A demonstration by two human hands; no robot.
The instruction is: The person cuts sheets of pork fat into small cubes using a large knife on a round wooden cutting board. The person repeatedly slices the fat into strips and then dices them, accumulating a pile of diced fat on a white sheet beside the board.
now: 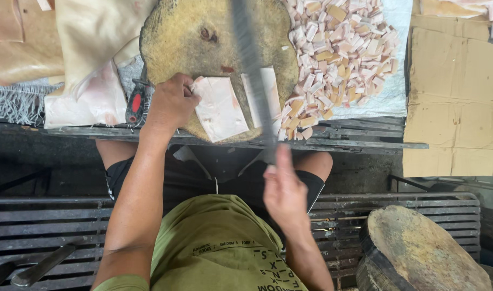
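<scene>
A round, yellowed chopping block (pixel 171 37) is seen on a dark wooden tabletop (pixel 354 143), viewed from above. Two pale slabs of pork skin with fat are laid on the block: a wider slab (pixel 220 110) near its front edge and a narrower strip (pixel 272 91) just to its right. The left hand (pixel 171 105) is pressed on the left edge of the wider slab, its fingers curled down onto the meat and the block surface. The right hand (pixel 284 191) is raised nearer the body, its fingers closed around the handle of a long cleaver (pixel 252 64); the blade is blurred and extends away over the narrower strip, and contact with the strip cannot be judged. A heap of small cut cubes (pixel 338 48) is piled on a white sheet (pixel 392 91) to the right of the block, touching its rim. Large uncut sheets of skin (pixel 90 48) lie to the left, with a red-handled tool (pixel 134 105) just beside the left hand. Flattened cardboard (pixel 454 91) is at far right. A second, worn block (pixel 424 250) rests on a slatted bench (pixel 52 226) at lower right.
</scene>
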